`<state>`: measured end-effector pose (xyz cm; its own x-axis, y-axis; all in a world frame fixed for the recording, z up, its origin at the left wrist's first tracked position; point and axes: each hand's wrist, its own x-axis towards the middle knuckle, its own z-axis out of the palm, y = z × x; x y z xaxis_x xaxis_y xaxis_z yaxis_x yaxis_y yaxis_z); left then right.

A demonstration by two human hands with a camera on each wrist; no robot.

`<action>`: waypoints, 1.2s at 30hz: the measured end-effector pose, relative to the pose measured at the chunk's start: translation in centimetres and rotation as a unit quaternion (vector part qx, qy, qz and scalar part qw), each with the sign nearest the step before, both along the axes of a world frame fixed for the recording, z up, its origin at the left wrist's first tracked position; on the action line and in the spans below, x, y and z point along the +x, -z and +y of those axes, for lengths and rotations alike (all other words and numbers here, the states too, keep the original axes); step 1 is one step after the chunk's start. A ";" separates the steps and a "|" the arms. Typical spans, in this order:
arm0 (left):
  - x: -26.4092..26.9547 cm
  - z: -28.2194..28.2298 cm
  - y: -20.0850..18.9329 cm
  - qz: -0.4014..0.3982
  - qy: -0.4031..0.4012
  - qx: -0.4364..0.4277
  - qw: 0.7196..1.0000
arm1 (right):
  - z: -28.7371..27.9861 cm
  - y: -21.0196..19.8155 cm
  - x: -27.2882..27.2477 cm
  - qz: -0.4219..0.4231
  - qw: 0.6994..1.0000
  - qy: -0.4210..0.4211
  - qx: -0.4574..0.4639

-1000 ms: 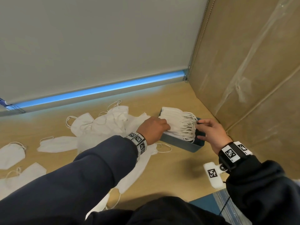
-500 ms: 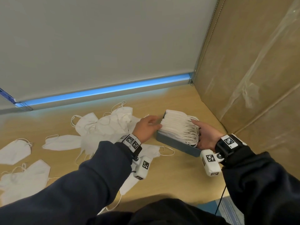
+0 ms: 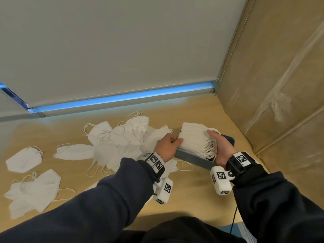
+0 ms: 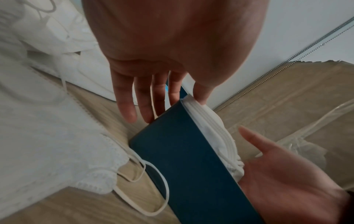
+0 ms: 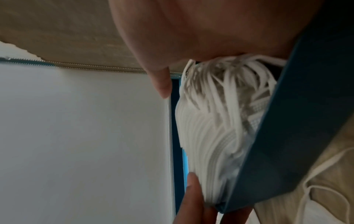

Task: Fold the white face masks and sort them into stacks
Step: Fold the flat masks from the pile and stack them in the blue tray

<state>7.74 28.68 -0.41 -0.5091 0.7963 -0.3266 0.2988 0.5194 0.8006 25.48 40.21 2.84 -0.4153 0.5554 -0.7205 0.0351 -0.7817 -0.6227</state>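
Note:
A stack of folded white masks stands on edge in a dark blue box at the table's right. My left hand is at the stack's left end, thumb on the masks and straight fingers along the box's end wall. My right hand presses its palm against the ear-loop end, thumb straight; its other fingers are hidden behind the stack. Between the two hands the stack is squeezed.
A heap of loose unfolded masks lies just left of the box. More single masks and a small pile lie at the far left. A cardboard wall stands close on the right and a grey blind behind.
My right hand moved from the box's right corner onto the ear-loop end of the stack. My left hand uncurled and now sits at the stack's left end. The stack looks tighter.

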 end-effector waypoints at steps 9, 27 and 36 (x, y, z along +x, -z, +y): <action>0.4 0.0 -1.6 0.002 0.041 0.035 0.999 | 0.5 0.4 -0.5 0.049 0.997 0.056 0.006; -1.8 4.7 -1.4 0.405 0.404 -0.026 0.819 | 0.0 -0.3 -0.8 0.062 0.987 0.146 -0.038; -2.8 5.0 -2.7 0.457 0.424 0.044 0.781 | 0.0 0.2 -0.6 0.089 0.982 0.147 -0.072</action>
<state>4.94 33.71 2.33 0.2250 0.9724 -0.0609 0.9726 -0.2205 0.0731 24.88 40.21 2.67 -0.3787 0.5687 -0.7302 -0.3055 -0.8215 -0.4814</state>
